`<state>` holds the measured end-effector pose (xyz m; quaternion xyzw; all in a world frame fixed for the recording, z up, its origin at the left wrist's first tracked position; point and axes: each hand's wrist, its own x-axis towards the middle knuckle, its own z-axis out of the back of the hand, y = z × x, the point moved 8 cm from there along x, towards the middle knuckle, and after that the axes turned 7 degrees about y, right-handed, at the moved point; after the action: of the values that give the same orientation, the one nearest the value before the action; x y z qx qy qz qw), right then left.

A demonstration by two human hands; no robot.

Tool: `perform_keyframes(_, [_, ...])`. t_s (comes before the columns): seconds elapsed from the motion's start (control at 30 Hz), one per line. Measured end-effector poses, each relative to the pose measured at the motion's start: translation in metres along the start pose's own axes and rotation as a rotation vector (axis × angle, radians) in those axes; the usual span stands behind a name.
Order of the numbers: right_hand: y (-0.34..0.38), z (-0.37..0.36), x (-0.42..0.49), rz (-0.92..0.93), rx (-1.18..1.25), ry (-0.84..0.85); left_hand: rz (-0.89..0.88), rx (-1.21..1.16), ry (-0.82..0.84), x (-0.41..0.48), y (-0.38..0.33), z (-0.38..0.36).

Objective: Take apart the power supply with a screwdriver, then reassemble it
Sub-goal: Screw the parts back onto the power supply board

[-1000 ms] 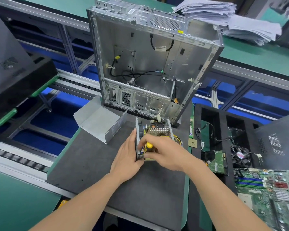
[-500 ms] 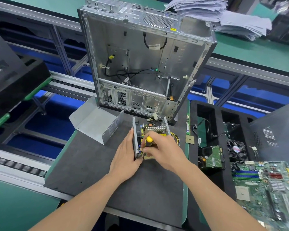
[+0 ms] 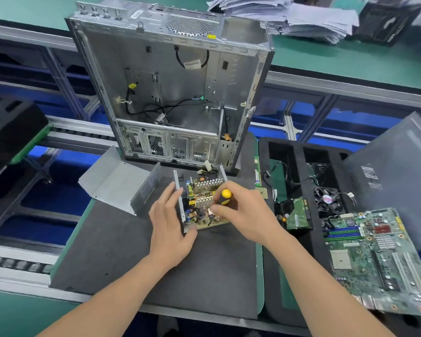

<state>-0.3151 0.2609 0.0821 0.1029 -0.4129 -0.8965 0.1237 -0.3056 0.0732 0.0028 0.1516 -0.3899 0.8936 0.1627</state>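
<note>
Fingers [image 3: 229, 211] of the right hand [image 3: 249, 215] curl round the screwdriver [image 3: 225, 196], upright in the open power supply [image 3: 199, 188]
Left hand [image 3: 170, 229] presses straight-fingered against its left wall; it sits on the dark mat [image 3: 107, 251], before the computer case [image 3: 175, 93]

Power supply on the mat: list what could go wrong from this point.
1. The screwdriver, gripped by the right hand, stands among exposed components inside the open power supply. A slip could gouge the board or nearby parts.
2. The left hand only braces the housing's side wall with straight fingers, so the unit may slide or tip on the foam mat under turning force.
</note>
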Motion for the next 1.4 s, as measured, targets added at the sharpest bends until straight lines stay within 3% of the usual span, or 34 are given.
perform_keyframes(0.17, [-0.028, 0.049, -0.025, 0.0, -0.015, -0.138, -0.313, 0.174, -0.026, 0.011, -0.086, -0.018])
perform_keyframes(0.3, [-0.069, 0.087, -0.056, -0.026, 0.062, -0.198, -0.477, 0.067, 0.283, -0.007, -0.149, -0.084])
perform_keyframes(0.4, [-0.11, 0.105, -0.08, -0.067, 0.095, -0.221, -0.457, 0.033, 0.554, -0.027, -0.176, -0.142])
perform_keyframes(0.5, [-0.151, 0.113, -0.101, -0.104, 0.105, -0.259, -0.365, 0.05, 0.72, -0.039, -0.187, -0.193])
perform_keyframes(0.6, [-0.185, 0.106, -0.119, -0.159, 0.082, -0.26, -0.277, 0.227, 0.854, -0.041, -0.187, -0.228])
perform_keyframes(0.67, [-0.204, 0.095, -0.127, -0.189, 0.082, -0.223, -0.321, 0.41, 0.939, -0.039, -0.189, -0.242])
perform_keyframes(0.77, [-0.224, 0.083, -0.135, -0.185, 0.091, -0.185, -0.443, 0.508, 0.893, -0.026, -0.19, -0.244])
perform_keyframes(0.93, [-0.237, 0.07, -0.138, -0.134, 0.102, -0.201, -0.415, 0.438, 0.825, -0.005, -0.16, -0.226])
perform_keyframes(1.23, [-0.243, 0.062, -0.142, -0.097, 0.066, -0.296, -0.485, 1.014, 1.283, -0.022, -0.173, -0.29])
perform_keyframes(1.4, [-0.247, 0.062, -0.143, -0.104, 0.062, -0.311, -0.345, 1.127, 1.284, -0.027, -0.168, -0.314])
